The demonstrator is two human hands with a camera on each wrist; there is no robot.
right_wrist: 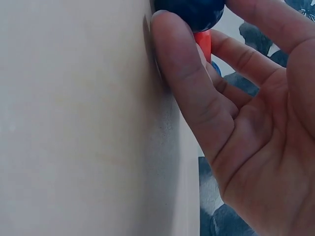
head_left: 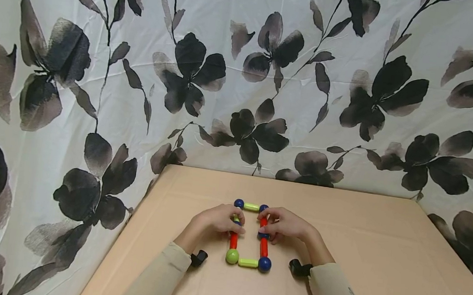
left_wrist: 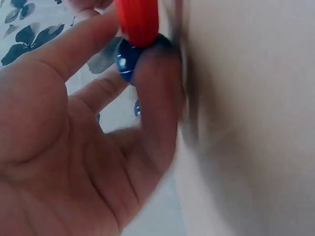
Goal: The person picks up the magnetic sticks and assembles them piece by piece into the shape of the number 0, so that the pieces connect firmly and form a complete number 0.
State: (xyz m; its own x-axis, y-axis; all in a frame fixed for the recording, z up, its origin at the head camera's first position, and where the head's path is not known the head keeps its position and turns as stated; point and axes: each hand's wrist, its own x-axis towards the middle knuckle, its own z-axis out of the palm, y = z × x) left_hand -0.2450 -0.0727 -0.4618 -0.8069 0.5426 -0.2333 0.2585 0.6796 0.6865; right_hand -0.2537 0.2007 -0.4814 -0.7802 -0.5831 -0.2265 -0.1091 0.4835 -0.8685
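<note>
Balls and rods from a building set form an upright-looking rectangle on the table. My left hand [head_left: 219, 218] pinches the left side at its middle blue ball [left_wrist: 129, 58], where a red rod [head_left: 233, 240] meets it. My right hand [head_left: 286, 223] pinches the middle blue ball [right_wrist: 194, 12] of the right side, between an upper red rod [head_left: 263, 223] and a lower red rod [head_left: 264, 248]. A green rod [head_left: 251, 207] spans the far end between two blue balls. At the near end, another green rod [head_left: 248, 262] lies between a green ball [head_left: 232, 256] and a blue ball [head_left: 264, 264]. Fingers partly cover both sides.
The structure rests on a tan tabletop [head_left: 380, 256]. Behind the table's far edge hangs a white cloth [head_left: 233, 90] printed with dark flowers. A black wrist-worn device [head_left: 198, 258] is on the left wrist, and a similar black device [head_left: 299, 268] on the right.
</note>
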